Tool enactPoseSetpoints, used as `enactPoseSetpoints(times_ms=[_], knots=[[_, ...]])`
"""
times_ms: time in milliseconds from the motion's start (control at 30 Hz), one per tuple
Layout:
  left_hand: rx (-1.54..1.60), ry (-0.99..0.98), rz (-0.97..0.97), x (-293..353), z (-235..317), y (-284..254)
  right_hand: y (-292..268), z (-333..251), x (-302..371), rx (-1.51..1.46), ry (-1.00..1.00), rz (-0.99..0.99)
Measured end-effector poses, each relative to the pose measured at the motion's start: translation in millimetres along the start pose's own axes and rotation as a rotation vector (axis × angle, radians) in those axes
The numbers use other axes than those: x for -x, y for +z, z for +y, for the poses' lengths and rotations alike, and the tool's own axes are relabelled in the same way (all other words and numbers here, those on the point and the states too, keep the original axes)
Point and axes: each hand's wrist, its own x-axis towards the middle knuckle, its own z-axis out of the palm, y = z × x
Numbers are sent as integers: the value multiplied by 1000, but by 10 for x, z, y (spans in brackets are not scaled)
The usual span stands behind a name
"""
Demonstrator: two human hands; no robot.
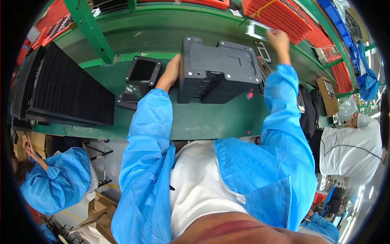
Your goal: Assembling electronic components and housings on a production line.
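Note:
On the green bench stands a tall stack of dark grey trays (219,61) with light round dots at its corners. My left hand (172,72) lies against the left side of this stack, its fingertips hidden behind the edge. Raised beyond the stack to the right, my right hand (279,40) is closed on one end of a pale rectangular frame (256,30), slightly blurred. Below that hand, another pale frame (263,52) rests on the bench beside the stack. Left of my left hand are a dark tray (143,70) and a clear plastic piece (136,90).
A long row of black trays (73,87) fills the bench's left. Orange trays (280,18) are piled at the far right, behind a green post and rail (91,30). A cardboard box (327,95) stands at right. Co-workers sit at left (59,179) and right (349,150).

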Motion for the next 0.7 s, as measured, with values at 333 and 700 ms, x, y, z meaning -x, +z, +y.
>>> enactPoseSetpoints(times_ms=[333,700], knots=[[-24,15,118,182,16,-12,-1732,-1041,2267,-878,-182,-284],[214,-18,157,167,-169,-29,-1299,-1773,1995,-198,-321,-307]])
